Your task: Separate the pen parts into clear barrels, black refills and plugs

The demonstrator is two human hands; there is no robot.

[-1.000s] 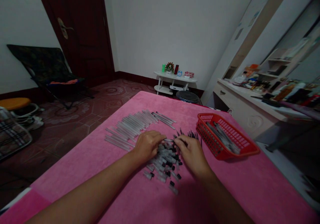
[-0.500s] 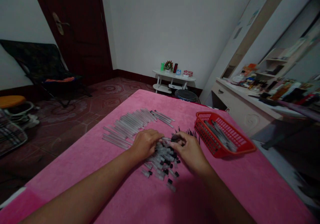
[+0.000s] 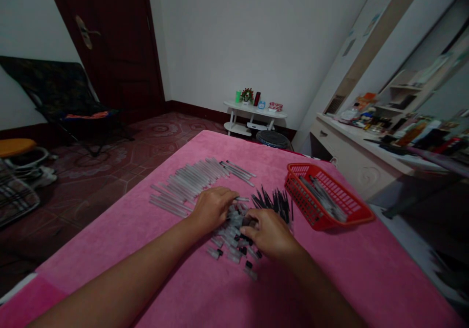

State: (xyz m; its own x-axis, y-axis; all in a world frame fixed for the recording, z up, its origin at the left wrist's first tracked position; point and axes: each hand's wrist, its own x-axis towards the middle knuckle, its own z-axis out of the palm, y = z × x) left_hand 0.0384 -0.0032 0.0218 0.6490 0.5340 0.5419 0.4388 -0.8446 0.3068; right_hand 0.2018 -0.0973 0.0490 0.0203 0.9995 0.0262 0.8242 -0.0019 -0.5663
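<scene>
My left hand [image 3: 214, 206] is closed on a clear pen barrel [image 3: 242, 199], whose end sticks out to the right past the fingertips. Just below it my right hand [image 3: 267, 231] reaches into a pile of clear pen caps with black tops [image 3: 229, 242]. Its thumb and fingers are curled together among the caps; what they pinch, if anything, is hidden. Beyond the left hand lies a fanned row of clear pen barrels [image 3: 194, 179]. Several dark, pointed pen refills [image 3: 273, 202] are bunched behind the right hand.
A red plastic basket [image 3: 351, 218] holding several pens stands at the right on the pink cloth [image 3: 176, 289]. A few dark-tipped pens [image 3: 240, 171] lie at the far end of the barrel row. Past the table are a cluttered dresser [image 3: 361, 154] and a low white stand [image 3: 227, 105].
My right hand has moved down and left from the barrel's end into the cap pile, uncovering the refills. The left hand still holds the barrel in nearly the same place.
</scene>
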